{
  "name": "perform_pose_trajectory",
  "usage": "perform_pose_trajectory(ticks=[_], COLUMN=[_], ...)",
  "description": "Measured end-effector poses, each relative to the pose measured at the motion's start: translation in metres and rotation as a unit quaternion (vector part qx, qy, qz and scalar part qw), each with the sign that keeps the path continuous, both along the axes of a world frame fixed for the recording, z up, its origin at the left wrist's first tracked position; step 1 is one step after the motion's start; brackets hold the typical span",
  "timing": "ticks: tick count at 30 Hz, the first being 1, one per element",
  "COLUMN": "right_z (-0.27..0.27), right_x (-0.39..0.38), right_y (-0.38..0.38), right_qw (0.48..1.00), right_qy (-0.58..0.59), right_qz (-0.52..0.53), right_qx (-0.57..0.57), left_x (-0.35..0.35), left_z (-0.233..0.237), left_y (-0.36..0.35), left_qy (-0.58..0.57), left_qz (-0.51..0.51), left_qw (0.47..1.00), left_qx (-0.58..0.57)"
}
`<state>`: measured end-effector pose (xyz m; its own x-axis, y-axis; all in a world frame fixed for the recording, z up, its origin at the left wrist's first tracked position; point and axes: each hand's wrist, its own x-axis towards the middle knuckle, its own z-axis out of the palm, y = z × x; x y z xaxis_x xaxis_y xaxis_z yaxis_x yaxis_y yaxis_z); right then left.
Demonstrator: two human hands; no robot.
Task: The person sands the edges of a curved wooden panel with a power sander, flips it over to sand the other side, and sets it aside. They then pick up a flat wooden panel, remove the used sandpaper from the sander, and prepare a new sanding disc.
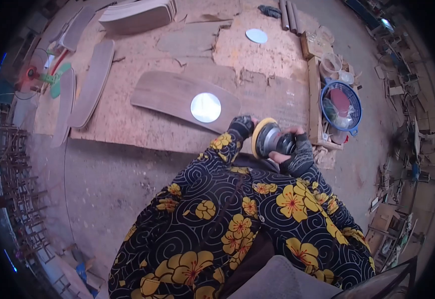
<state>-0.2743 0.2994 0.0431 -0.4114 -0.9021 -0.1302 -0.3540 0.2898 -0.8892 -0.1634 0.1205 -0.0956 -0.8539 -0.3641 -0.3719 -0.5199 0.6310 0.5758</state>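
My right hand, in a grey fingerless glove, is wrapped round a round power sander with a yellow-edged pad, which is tilted on its side. Close to the pad's left edge is my left hand, in a dark glove, its fingertips by the yellow rim; what it grips is too small to tell. A curved wooden board lies on the workbench just beyond my left hand. On that board rests a bright white disc.
On the workbench are more curved boards at the left, a stack of boards and a second white disc. A blue basket stands at the right beside a wooden tray. A green-bladed fan is far left.
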Motion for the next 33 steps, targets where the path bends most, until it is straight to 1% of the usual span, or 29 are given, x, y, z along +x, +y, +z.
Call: perform_pose_trajectory(ticks=[2,3,6,7,9,10,11,14,15,17,20,21,23,24,25,27,28,29,30,31,32,33], right_z=[0.006,0.009,0.011,0.011,0.009,0.009,0.011,0.011,0.012,0.017,0.015,0.023,0.018,0.014,0.007,-0.013,-0.017,-0.02,-0.021,-0.013,-0.016,-0.024], right_x=[0.002,0.002,0.003,0.002,0.001,-0.001,-0.002,-0.005,-0.006,-0.009,-0.023,-0.023,-0.036,-0.043,-0.051,-0.068,-0.07,-0.075,-0.078,-0.073,-0.082,-0.09], right_y=[-0.003,-0.004,-0.003,-0.004,-0.003,-0.003,-0.002,0.0,0.001,0.002,0.007,0.007,0.009,0.011,0.013,0.02,0.026,0.03,0.034,0.04,0.044,0.053], right_qw=[1.0,0.999,1.0,0.999,0.999,0.999,0.999,0.999,0.998,0.997,0.978,0.96,0.959,0.962,0.958,0.948,0.922,0.891,0.856,0.825,0.812,0.796], right_qy=[0.011,0.017,-0.002,0.003,0.0,0.001,-0.006,-0.037,-0.054,-0.065,-0.207,-0.276,-0.28,-0.27,-0.287,-0.319,-0.388,-0.454,-0.517,-0.564,-0.58,-0.598], right_qz=[0.009,0.011,0.009,0.018,0.025,0.029,0.029,0.028,0.023,0.017,-0.001,-0.036,-0.039,-0.031,-0.022,-0.007,-0.013,-0.018,-0.026,-0.024,-0.043,-0.067], right_qx=[0.022,0.033,0.027,0.028,0.023,0.02,0.02,0.02,0.019,0.026,-0.028,-0.015,-0.008,0.0,-0.002,-0.005,0.001,0.005,0.009,-0.029,-0.046,-0.063], left_x=[-0.006,-0.009,-0.005,-0.007,-0.002,-0.001,-0.001,-0.004,-0.004,-0.001,0.003,0.005,0.005,0.005,0.005,0.005,0.008,0.007,0.022,0.058,0.089,0.101], left_z=[0.004,-0.052,-0.029,-0.031,-0.036,-0.023,-0.025,-0.036,-0.04,-0.028,-0.02,-0.017,0.004,0.01,0.007,-0.005,-0.014,-0.031,-0.062,-0.069,-0.072,-0.065], left_y=[-0.007,-0.01,-0.011,-0.014,-0.012,-0.01,-0.01,-0.02,-0.021,-0.023,-0.019,-0.018,-0.018,-0.018,-0.019,-0.024,-0.032,-0.046,-0.064,-0.095,-0.13,-0.15], left_qy=[0.008,0.068,0.078,0.06,0.088,0.104,0.096,0.067,0.089,0.135,0.28,0.3,0.284,0.277,0.297,0.3,0.301,0.291,0.243,0.172,0.106,0.106], left_qz=[0.009,0.034,0.059,0.093,0.09,0.089,0.111,0.101,0.116,0.147,0.182,0.194,0.193,0.191,0.197,0.19,0.186,0.16,0.235,0.195,0.15,0.179], left_qw=[0.999,0.997,0.995,0.993,0.992,0.991,0.989,0.992,0.989,0.979,0.941,0.932,0.927,0.922,0.91,0.924,0.929,0.942,0.913,0.932,0.942,0.953], left_qx=[0.035,-0.017,0.029,0.047,0.006,-0.016,-0.034,-0.042,-0.015,0.037,0.053,0.067,0.15,0.191,0.211,0.14,0.104,-0.053,-0.227,-0.252,-0.28,-0.222])
